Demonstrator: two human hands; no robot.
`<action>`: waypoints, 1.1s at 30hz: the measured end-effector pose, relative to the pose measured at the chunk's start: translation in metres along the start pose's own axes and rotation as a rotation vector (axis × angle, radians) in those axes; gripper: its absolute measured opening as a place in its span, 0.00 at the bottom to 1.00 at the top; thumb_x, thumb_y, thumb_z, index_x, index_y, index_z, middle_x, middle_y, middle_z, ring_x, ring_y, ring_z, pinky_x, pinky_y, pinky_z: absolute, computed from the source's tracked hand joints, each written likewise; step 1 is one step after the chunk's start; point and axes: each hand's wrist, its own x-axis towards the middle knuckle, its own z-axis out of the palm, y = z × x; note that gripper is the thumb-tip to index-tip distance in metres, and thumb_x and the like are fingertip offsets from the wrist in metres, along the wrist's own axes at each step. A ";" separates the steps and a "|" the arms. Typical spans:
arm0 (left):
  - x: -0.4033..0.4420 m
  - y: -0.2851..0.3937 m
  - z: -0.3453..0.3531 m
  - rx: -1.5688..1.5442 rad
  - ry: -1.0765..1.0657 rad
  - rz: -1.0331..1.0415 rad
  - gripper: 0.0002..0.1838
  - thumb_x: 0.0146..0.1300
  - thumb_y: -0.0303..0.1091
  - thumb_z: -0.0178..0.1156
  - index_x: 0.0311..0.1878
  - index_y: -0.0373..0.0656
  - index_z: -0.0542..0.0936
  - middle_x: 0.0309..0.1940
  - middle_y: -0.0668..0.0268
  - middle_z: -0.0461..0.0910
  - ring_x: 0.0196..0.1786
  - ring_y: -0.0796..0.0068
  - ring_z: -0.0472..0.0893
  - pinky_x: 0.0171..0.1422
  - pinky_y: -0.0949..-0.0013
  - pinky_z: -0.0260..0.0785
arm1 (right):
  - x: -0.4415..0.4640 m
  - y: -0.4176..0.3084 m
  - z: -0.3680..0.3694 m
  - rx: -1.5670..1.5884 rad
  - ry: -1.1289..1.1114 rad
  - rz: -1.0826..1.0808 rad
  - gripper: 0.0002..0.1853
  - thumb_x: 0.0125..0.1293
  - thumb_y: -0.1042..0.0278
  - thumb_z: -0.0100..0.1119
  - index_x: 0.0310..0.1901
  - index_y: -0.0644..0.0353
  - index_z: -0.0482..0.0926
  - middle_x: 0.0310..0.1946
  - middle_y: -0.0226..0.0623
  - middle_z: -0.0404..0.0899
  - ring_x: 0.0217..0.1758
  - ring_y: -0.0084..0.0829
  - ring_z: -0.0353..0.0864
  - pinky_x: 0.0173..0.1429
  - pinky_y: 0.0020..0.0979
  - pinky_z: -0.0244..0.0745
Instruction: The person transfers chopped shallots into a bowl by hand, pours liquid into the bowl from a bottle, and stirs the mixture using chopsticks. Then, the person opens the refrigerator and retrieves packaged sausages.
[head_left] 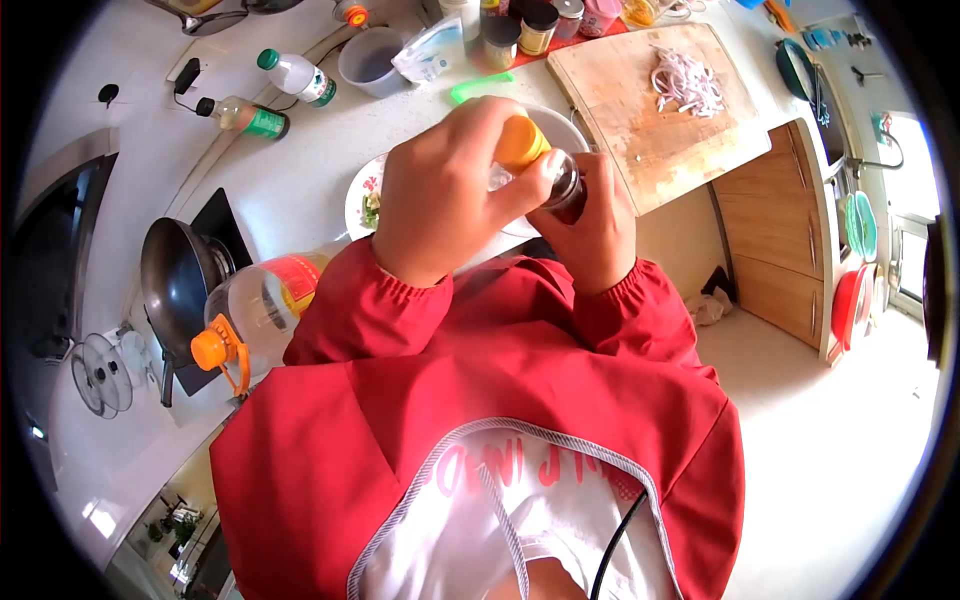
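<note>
Grasping cap (520,143) in left hand (440,185) and jar (569,189) in right hand (605,225) (board (622,112) at two o'clock), possibly risking a drop by loosening either hold.

A wok (175,268) sits on a black stove (218,212), near a large bottle (255,312) with an orange cap. Sliced onion (688,82) lies on a cutting board (615,115), near a wooden cabinet (770,235).
</note>
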 end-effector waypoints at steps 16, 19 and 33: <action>0.002 -0.043 0.040 -1.606 -0.615 -0.737 0.20 0.75 0.46 0.46 0.52 0.38 0.78 0.27 0.75 0.68 0.30 0.88 0.68 0.33 0.80 0.60 | -0.043 0.031 0.000 0.797 -0.364 0.395 0.39 0.64 0.66 0.69 0.69 0.64 0.54 0.56 0.43 0.72 0.56 0.30 0.76 0.60 0.31 0.72; -0.008 -0.049 0.054 -1.294 -0.281 -0.791 0.24 0.76 0.47 0.43 0.58 0.39 0.78 0.23 0.79 0.68 0.24 0.89 0.61 0.28 0.80 0.53 | -0.046 0.043 0.003 0.583 -0.351 0.348 0.38 0.64 0.66 0.70 0.68 0.65 0.56 0.51 0.44 0.78 0.51 0.27 0.79 0.55 0.30 0.76; -0.115 -0.125 0.071 -1.000 0.151 -0.937 0.13 0.72 0.33 0.50 0.48 0.37 0.80 0.26 0.75 0.71 0.25 0.88 0.64 0.28 0.81 0.54 | -0.048 0.091 0.009 -0.145 -0.165 0.347 0.34 0.57 0.60 0.76 0.64 0.52 0.71 0.39 0.41 0.84 0.38 0.30 0.85 0.44 0.31 0.81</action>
